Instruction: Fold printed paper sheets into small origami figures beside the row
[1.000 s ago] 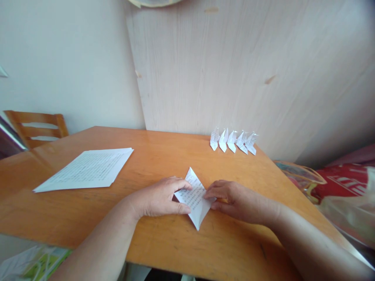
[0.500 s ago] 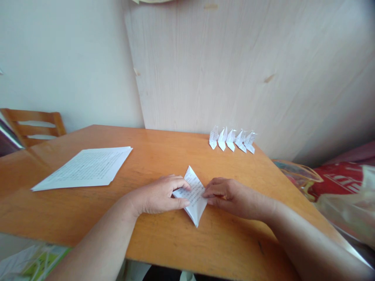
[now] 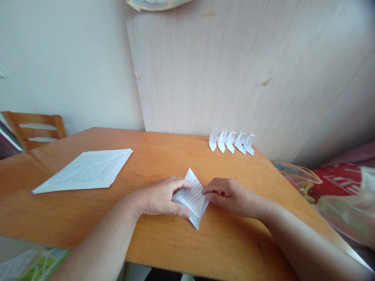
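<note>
Between my hands, a sheet of printed paper folded into a diamond (image 3: pixel 193 198) lies on the table, one point toward me and one away. Its upper layer is lifted a little near the lower tip, showing the white layer beneath. My left hand (image 3: pixel 168 197) is at its left corner, fingers on top and thumb against the lower left edge. On the opposite side, my right hand (image 3: pixel 230 195) pinches the right corner of the folded paper between thumb and fingers.
A stack of printed sheets (image 3: pixel 84 169) lies at the left on the wooden table (image 3: pixel 158 244). Several folded paper pieces (image 3: pixel 231 142) stand in a row at the back right. A wooden chair (image 3: pixel 39 128) is at far left; red and clear bags (image 3: pixel 336 181) sit beyond the right edge.
The paper's upper flap has come up from the lower tip, opening a gap between layers. My left thumb has moved slightly down toward me. The view has tilted up a little.
</note>
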Motion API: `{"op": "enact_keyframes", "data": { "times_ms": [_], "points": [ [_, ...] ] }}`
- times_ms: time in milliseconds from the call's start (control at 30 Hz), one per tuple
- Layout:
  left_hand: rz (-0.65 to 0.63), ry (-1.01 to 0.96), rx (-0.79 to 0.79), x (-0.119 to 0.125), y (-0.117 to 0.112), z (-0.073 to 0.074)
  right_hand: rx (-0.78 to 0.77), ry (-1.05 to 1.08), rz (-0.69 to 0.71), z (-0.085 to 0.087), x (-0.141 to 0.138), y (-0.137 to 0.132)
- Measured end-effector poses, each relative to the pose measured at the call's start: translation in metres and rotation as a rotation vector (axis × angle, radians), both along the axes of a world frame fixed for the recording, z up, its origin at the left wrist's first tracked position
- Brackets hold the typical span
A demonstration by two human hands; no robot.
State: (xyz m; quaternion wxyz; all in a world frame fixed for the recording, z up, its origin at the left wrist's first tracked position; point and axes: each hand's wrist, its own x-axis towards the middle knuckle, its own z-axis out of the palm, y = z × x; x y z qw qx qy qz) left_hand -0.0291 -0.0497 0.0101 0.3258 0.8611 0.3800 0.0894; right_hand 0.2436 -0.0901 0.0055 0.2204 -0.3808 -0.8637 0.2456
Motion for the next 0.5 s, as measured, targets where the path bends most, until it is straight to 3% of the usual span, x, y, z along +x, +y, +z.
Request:
{"op": "enact_keyframes", "data": {
  "times_ms": [500],
  "points": [
    [0.062,-0.164,0.158,0.017,-0.002,-0.011,-0.012,-0.015,-0.305,-0.012,-0.014,-0.002]
  ]
}}
